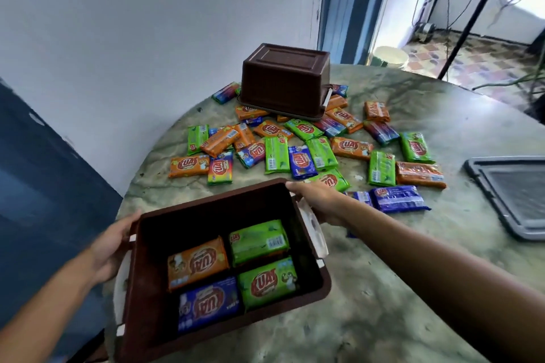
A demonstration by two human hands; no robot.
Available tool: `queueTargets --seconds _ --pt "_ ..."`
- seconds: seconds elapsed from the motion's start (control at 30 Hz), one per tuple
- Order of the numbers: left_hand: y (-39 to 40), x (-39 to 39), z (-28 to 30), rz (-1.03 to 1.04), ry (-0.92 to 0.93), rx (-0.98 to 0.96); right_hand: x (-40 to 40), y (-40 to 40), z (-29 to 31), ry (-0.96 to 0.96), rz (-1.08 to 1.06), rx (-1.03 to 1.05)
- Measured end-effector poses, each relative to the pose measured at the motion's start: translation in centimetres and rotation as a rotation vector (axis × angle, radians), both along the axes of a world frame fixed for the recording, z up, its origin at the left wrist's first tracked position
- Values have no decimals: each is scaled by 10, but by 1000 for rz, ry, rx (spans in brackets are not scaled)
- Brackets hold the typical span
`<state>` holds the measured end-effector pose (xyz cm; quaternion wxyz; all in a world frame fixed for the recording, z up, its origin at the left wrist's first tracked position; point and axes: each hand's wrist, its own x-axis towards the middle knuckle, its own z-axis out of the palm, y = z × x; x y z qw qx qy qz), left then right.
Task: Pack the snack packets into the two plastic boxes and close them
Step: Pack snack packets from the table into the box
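Observation:
An open brown plastic box [153, 289] sits at the near edge of the table, holding several snack packets [259, 240] in orange, green and blue. My left hand [110, 247] grips its left rim, and my right hand [320, 200] grips its far right corner by a white latch [314, 230]. A second brown box [284, 79] stands upside down at the far side of the table. Between the two boxes lies a loose heap of packets [306, 150], orange, green, blue and multicoloured.
The round marbled green table [398, 289] has a grey lid [513, 191] lying at its right edge. A white wall is behind, a blue panel to the left, and an open doorway with a black stand pole [472, 15] at the far right.

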<state>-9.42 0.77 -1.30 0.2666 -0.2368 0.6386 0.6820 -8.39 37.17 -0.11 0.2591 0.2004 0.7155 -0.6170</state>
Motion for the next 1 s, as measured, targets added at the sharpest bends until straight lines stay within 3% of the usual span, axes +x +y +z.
queueTargets --seconds 0.27,0.67,0.83,1.0 --pt "48 -19 -3 -207 -20 10 52 57 -15 -56 -120 36" --pt "173 5 -16 -511 -106 87 155 196 -14 -236 -303 -197" --pt "221 33 -20 -575 -125 53 178 256 -14 -236 -264 -193" --pt "256 56 -18 -513 -114 58 188 291 -18 -259 -227 -240"
